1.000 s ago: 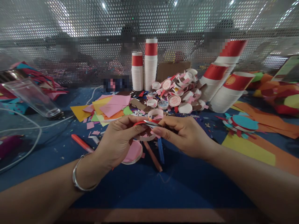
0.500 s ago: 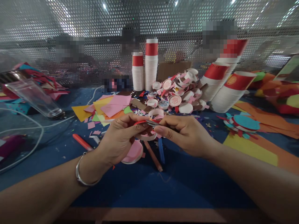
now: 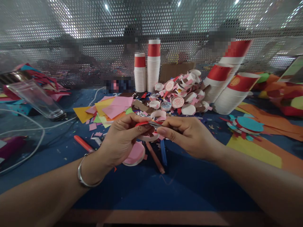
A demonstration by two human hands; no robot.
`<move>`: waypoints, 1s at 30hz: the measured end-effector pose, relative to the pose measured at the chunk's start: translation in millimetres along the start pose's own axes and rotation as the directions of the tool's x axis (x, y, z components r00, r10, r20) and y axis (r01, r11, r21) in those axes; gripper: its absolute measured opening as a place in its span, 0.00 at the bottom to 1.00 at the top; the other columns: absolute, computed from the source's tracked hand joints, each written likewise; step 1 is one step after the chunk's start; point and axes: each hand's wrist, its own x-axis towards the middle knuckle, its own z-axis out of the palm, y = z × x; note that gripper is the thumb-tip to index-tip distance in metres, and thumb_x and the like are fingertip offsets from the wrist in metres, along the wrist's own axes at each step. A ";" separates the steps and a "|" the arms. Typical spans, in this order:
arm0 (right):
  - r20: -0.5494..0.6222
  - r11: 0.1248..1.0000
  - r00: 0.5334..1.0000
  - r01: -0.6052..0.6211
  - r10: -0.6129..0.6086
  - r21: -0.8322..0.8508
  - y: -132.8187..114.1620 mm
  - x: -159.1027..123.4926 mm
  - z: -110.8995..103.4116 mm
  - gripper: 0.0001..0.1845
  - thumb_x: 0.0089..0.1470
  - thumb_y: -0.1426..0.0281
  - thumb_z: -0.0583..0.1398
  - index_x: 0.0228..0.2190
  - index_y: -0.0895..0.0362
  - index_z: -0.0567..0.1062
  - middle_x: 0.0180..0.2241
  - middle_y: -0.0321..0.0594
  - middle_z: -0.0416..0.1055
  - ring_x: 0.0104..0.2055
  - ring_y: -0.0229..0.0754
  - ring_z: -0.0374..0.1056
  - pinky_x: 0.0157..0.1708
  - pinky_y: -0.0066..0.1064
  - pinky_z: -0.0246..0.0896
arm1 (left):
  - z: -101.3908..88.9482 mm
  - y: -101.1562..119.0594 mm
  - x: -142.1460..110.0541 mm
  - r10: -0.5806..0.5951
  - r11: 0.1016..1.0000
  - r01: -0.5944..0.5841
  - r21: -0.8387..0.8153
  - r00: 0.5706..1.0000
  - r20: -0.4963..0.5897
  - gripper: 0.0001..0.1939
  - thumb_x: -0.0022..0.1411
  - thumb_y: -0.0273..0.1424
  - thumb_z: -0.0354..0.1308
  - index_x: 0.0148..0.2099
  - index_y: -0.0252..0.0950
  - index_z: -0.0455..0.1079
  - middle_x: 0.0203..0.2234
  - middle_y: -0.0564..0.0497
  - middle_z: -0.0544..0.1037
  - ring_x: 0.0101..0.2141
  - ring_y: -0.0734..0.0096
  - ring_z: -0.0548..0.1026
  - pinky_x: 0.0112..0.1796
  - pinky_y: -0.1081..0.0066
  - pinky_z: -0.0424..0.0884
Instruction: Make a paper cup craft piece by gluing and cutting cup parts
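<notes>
My left hand (image 3: 120,140) is closed round a cut paper-cup ring (image 3: 148,136) with a red rim, held just above the blue table. My right hand (image 3: 189,135) is closed on a small metal tool (image 3: 154,124), perhaps scissors or tweezers, whose tip meets the ring's red rim. A pink paper disc (image 3: 135,154) lies under my left hand. Beneath both hands lie a brown pencil (image 3: 155,157) and a blue pen (image 3: 163,152).
Two upright stacks of red-and-white paper cups (image 3: 153,64) stand at the back; tilted stacks (image 3: 227,86) lean at right. A heap of cut cup bottoms (image 3: 180,91), coloured paper sheets (image 3: 111,108), a red pen (image 3: 83,143), a tipped glass (image 3: 35,99) and a white cable (image 3: 35,145) surround them.
Both hands stayed nearly still; the ring and tool shifted only slightly between the fingers.
</notes>
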 end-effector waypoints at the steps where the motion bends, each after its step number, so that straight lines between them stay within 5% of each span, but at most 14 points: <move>1: -0.004 1.000 1.000 0.001 -0.001 -0.009 -0.1 -0.3 0.0 0.21 0.66 0.58 0.61 0.27 0.59 0.74 0.22 0.30 0.61 0.23 0.31 0.52 0.22 0.27 0.45 | 0.2 0.4 -0.2 0.008 1.000 -0.007 0.015 1.000 -0.017 0.07 0.51 0.23 0.76 0.31 0.35 0.81 0.29 0.51 0.86 0.28 0.72 0.83 0.32 0.76 0.82; 14: -0.060 0.990 0.998 0.023 -0.032 -0.141 3.5 -0.7 2.1 0.24 0.67 0.55 0.60 0.24 0.59 0.72 0.21 0.30 0.59 0.23 0.31 0.52 0.22 0.26 0.47 | -0.9 -0.4 -1.5 -0.042 0.996 0.048 0.071 0.995 -0.087 0.07 0.51 0.25 0.75 0.32 0.34 0.80 0.28 0.50 0.85 0.28 0.69 0.83 0.33 0.71 0.81; 25: -0.104 0.985 0.992 0.052 -0.070 -0.168 7.8 0.4 -0.3 0.26 0.65 0.52 0.61 0.22 0.57 0.67 0.21 0.29 0.57 0.24 0.32 0.51 0.24 0.28 0.48 | -2.9 1.6 -1.7 -0.054 0.991 0.063 0.122 0.995 -0.083 0.07 0.53 0.26 0.75 0.33 0.33 0.79 0.26 0.51 0.84 0.26 0.75 0.81 0.30 0.78 0.77; 30: -0.160 0.981 0.985 0.030 -0.061 -0.191 9.6 1.6 -2.7 0.25 0.67 0.53 0.59 0.24 0.57 0.70 0.21 0.30 0.57 0.23 0.33 0.50 0.24 0.29 0.47 | -9.9 14.9 2.5 0.015 0.954 0.000 0.301 0.999 -0.047 0.10 0.53 0.26 0.75 0.39 0.35 0.81 0.30 0.50 0.84 0.29 0.74 0.81 0.31 0.79 0.76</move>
